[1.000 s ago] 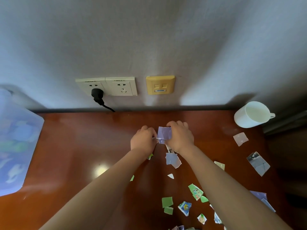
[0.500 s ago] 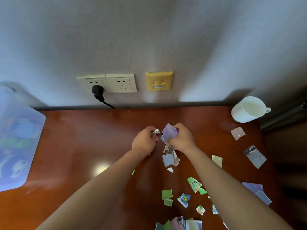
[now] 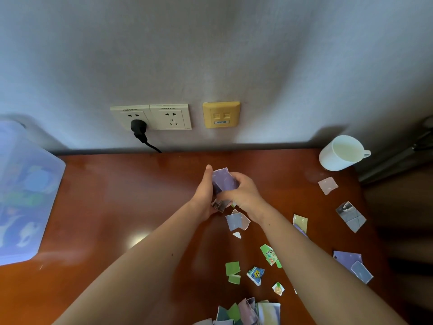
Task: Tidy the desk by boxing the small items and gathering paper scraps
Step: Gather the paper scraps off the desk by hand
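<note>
Behind the scraps (image 3: 236, 221), a white mug (image 3: 339, 153).

One white mug (image 3: 337, 153), one translucent plastic box (image 3: 28, 195), two wall sockets (image 3: 169, 116), one yellow data plate (image 3: 221, 114), one black plug (image 3: 138, 126), roughly a dozen loose paper scraps (image 3: 236, 221).

The plastic box (image 3: 28, 195) is cut off by the left edge, and what lies inside shows only as blurred blue and green shapes through its cloudy wall. The pile of scraps (image 3: 246, 311) runs off the bottom edge. The left hand (image 3: 206, 195) hides its fingers behind the purple scrap (image 3: 223, 179), whose lower part is covered by the right hand (image 3: 243, 193); the pieces bunched beneath cannot be told apart. The right forearm covers part of an olive scrap (image 3: 300, 221). The label on the yellow wall plate (image 3: 221, 114) is too small to read. The black cable (image 3: 150, 144) vanishes behind the worktop (image 3: 117, 195). A dark object (image 3: 412, 148) at the right edge is lost in shadow.
</note>
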A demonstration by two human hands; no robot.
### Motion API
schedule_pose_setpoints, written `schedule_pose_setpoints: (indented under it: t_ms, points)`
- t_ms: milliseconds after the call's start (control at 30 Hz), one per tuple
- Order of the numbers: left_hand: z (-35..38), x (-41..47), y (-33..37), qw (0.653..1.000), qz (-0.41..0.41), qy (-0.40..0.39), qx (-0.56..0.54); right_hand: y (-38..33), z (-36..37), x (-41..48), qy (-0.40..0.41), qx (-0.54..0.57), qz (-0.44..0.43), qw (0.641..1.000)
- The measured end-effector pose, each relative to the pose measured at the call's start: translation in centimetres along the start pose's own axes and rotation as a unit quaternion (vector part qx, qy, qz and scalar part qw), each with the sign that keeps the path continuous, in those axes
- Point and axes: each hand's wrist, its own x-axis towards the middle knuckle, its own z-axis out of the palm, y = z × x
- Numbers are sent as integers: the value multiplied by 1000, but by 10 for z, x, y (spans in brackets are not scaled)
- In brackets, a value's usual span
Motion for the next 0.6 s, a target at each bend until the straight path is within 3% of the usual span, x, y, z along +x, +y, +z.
schedule_pose_setpoints:
  t_ms: [133,267,400,500,600]
  points:
    - [-2,-4,-3,999,32,11,-25,-7,8,-6,-1,-36,-21,999]
    - [1,-3,-2,988,66,111,-80,-9,14,-10,29,-56,-47,997]
    - [0,-7,-3,983,68,147,-83,-10,21,-14,59,-137,-81,986]
    - [-10,-6,-2,977,52,190,-84,-11,28,-17,28,-140,-98,985]
    - [-16,-14,-2,964,96,244,-47,-11,32,-17,-27,-91,-76,993]
